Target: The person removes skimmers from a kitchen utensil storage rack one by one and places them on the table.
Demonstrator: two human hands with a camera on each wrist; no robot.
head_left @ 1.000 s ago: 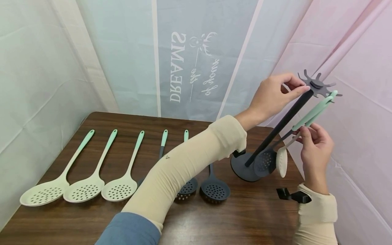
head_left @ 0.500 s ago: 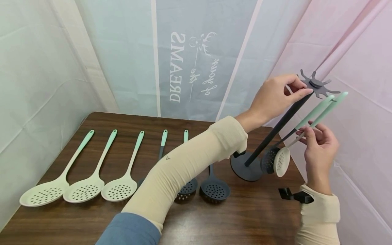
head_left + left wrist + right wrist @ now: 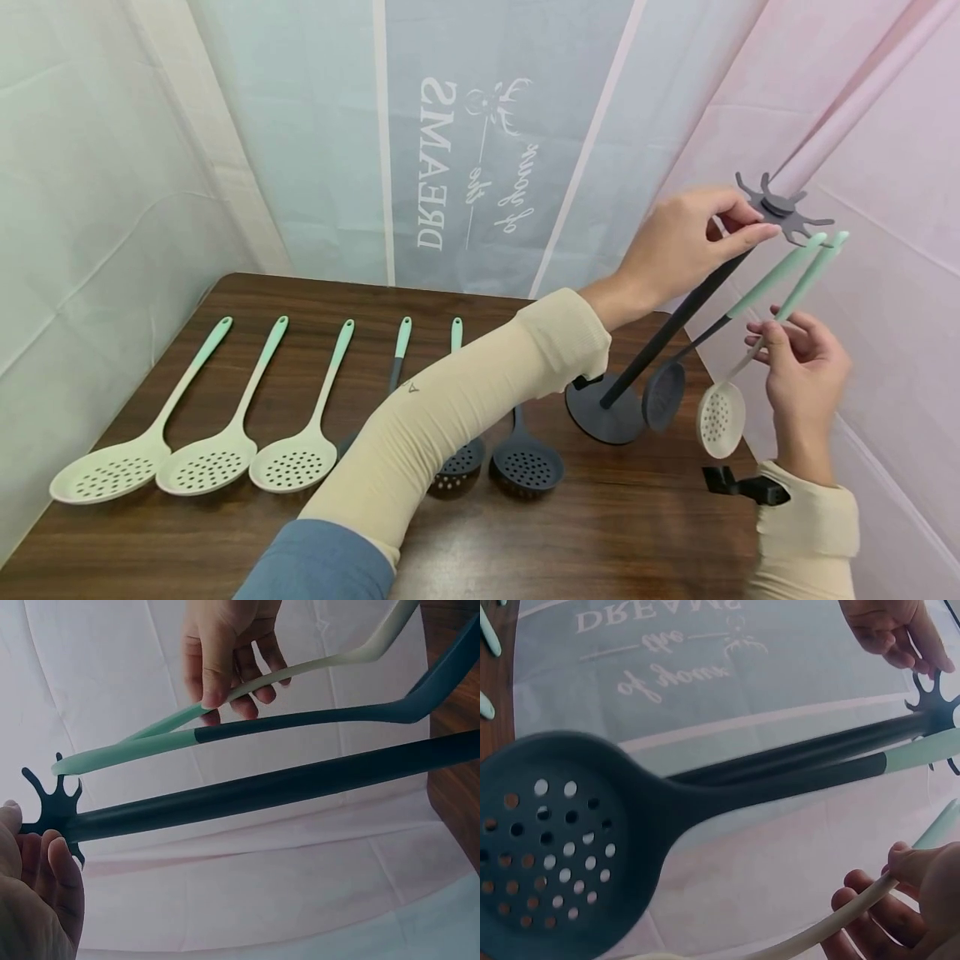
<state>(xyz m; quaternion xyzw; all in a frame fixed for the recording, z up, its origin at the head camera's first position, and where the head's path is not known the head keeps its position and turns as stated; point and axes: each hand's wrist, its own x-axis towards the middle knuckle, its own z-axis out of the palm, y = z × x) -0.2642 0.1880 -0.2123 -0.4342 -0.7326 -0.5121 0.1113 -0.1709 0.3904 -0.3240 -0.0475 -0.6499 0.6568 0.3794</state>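
Mirrored writing stands on the backdrop cloth [image 3: 480,150] at the upper centre of the frame: "DREAMS", "the" and "of your", reversed, beside a small antlered deer emblem.

The head view looks forward and down over the desk [image 3: 225,550]; both wrist views sit close, facing up at the rack pole [image 3: 285,787], which all three share

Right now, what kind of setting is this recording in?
Probably a staged recording booth, not a kitchen: fabric backdrop with printed lettering, a wooden table, skimmer spoons lined up in a row.
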